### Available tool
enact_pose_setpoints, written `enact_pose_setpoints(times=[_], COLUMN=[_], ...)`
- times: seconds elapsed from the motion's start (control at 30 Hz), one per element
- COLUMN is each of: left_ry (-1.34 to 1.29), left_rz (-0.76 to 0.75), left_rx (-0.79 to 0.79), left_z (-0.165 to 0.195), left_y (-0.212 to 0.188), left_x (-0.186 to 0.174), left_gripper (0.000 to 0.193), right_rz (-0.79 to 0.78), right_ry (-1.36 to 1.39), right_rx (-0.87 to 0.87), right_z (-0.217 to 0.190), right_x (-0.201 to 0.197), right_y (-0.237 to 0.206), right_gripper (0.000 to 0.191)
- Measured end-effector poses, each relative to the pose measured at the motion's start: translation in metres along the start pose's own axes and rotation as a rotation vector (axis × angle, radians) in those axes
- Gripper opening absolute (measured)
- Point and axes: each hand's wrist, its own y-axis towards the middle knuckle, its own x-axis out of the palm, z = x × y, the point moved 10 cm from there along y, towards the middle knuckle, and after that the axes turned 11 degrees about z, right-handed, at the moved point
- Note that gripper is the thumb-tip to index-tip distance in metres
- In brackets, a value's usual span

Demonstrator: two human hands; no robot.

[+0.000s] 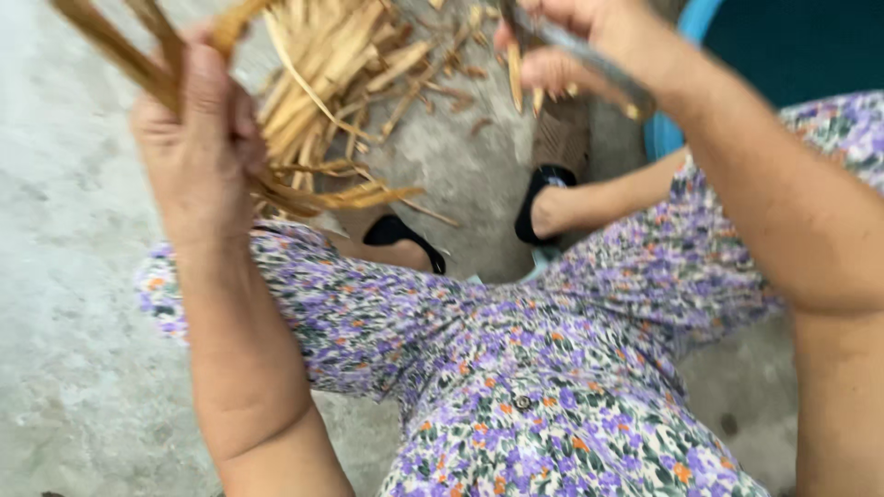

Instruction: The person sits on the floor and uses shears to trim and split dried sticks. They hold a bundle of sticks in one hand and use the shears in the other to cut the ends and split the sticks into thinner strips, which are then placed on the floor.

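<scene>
Underfoot at 9 o'clock, bare grey concrete floor (64,276); strip scraps pile (350,64) lies at 12. Your left hand (198,138) is clamped on a bundle of tan strips (313,189) at 10. Your right hand (589,46), at 1, is closed round a blurred knife (589,60). Blue tub (672,129) sits at 2, black shoes (543,198) mid-frame.

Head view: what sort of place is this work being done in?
Probably a yard or floor-level work spot at a home: bare concrete floor, a heap of split cane strips lying on it, and a blue plastic tub close by.
</scene>
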Motion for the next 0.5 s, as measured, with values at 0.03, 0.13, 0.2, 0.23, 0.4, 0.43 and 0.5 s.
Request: enact_pose_setpoints(times=[0.03, 0.13, 0.2, 0.23, 0.4, 0.43, 0.5], left_ry=[-0.029, -0.138, -0.192, -0.186, -0.125, -0.125, -0.124], left_rz=[0.015, 0.027, 0.000, -0.023, -0.068, -0.056, -0.031], left_rx=[-0.025, -0.072, -0.090, -0.090, -0.112, -0.122, -0.146], left_z=[0.000, -0.001, -0.001, -0.001, -0.003, -0.003, -0.005], left_y=[0.002, 0.007, 0.006, 0.006, 0.006, 0.007, 0.009], left_x=[0.001, 0.007, 0.012, 0.015, 0.024, 0.023, 0.021], left_gripper=[0.030, 0.030, 0.031, 0.032, 0.034, 0.034, 0.034], right_rz=[-0.025, -0.100, -0.108, -0.111, 0.034, 0.071, 0.063], right_ry=[0.060, 0.247, 0.323, 0.360, 0.241, 0.215, 0.276], right_rx=[0.026, 0.020, 0.051, 0.070, 0.071, 0.058, 0.019], right_z=[0.007, 0.012, 0.014, 0.014, 0.001, -0.003, -0.013], right_x=[0.007, 0.031, 0.041, 0.045, 0.039, 0.034, 0.033], right_y=[-0.002, -0.004, 0.001, 0.005, 0.025, 0.030, 0.039], right_gripper=[0.044, 0.046, 0.048, 0.048, 0.046, 0.045, 0.043])
